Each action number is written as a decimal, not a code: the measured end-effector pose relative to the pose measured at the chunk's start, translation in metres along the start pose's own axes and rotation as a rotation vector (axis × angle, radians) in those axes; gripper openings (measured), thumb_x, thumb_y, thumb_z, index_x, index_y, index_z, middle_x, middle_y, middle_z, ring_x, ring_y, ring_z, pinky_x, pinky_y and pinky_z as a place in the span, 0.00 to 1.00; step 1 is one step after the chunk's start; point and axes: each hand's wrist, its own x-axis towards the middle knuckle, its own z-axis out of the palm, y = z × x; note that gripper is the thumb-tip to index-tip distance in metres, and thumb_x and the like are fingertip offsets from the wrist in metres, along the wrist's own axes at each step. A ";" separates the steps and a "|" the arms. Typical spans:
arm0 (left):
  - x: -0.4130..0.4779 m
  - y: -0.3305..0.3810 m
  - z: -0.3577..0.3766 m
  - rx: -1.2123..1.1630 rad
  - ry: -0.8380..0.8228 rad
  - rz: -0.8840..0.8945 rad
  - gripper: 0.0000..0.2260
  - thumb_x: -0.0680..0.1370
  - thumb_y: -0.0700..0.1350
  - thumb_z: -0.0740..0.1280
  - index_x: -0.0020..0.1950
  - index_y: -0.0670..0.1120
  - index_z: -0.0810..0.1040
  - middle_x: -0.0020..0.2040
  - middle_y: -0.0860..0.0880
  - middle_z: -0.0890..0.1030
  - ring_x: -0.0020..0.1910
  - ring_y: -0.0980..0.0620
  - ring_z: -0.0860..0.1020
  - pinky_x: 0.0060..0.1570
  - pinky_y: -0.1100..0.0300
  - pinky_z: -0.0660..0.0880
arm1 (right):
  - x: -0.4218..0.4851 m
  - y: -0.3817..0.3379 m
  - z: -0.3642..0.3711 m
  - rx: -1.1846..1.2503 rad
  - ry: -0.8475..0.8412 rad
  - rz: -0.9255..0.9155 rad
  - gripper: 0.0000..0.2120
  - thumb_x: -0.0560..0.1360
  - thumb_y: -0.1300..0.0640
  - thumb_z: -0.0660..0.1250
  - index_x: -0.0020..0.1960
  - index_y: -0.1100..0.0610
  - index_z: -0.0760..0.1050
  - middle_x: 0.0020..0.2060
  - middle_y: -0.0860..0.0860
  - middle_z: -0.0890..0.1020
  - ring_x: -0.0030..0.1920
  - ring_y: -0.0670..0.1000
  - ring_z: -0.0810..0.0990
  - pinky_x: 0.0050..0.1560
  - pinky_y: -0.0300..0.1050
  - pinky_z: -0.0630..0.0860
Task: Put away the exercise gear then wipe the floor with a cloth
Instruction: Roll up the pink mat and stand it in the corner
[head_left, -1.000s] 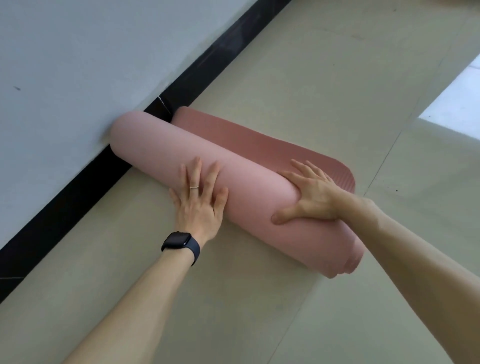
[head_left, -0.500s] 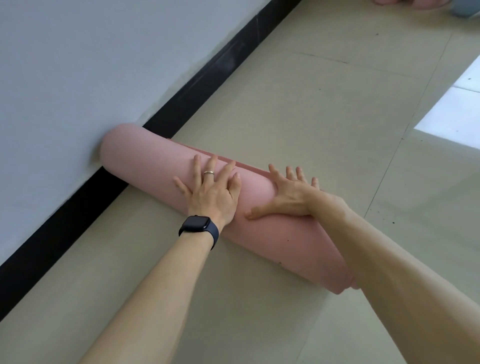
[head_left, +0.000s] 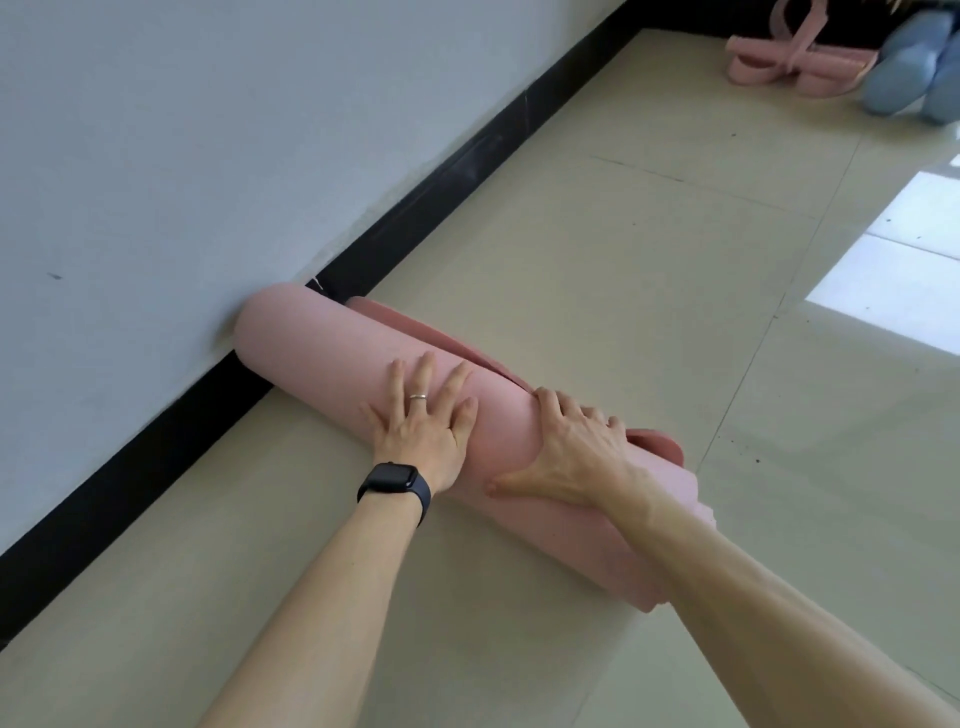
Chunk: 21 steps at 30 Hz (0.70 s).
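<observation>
Head camera looks steeply down, close above floor

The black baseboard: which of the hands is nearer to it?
Left. The left hand lies flat on the middle of the rolled pink yoga mat, on the side toward the black baseboard. The right hand rests farther along the roll, toward its other end.
</observation>
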 end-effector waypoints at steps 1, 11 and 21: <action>-0.009 -0.005 -0.002 -0.026 -0.030 -0.005 0.22 0.82 0.63 0.42 0.76 0.71 0.42 0.80 0.59 0.37 0.77 0.49 0.30 0.74 0.36 0.44 | -0.008 -0.004 0.004 -0.009 0.028 -0.002 0.55 0.52 0.22 0.67 0.70 0.49 0.58 0.67 0.49 0.70 0.64 0.59 0.71 0.63 0.59 0.65; -0.159 -0.078 -0.023 -0.860 0.174 -0.297 0.39 0.76 0.62 0.68 0.80 0.61 0.49 0.81 0.50 0.50 0.79 0.50 0.54 0.73 0.50 0.61 | -0.129 -0.055 0.059 -0.042 0.298 0.015 0.49 0.59 0.30 0.65 0.76 0.43 0.54 0.65 0.44 0.70 0.59 0.56 0.71 0.59 0.56 0.68; -0.251 -0.147 -0.076 -1.815 0.172 -0.549 0.44 0.66 0.57 0.79 0.75 0.63 0.56 0.64 0.53 0.76 0.59 0.46 0.78 0.46 0.41 0.81 | -0.253 -0.094 0.091 0.384 0.168 -0.099 0.47 0.55 0.34 0.77 0.69 0.36 0.60 0.57 0.33 0.69 0.59 0.46 0.72 0.59 0.51 0.72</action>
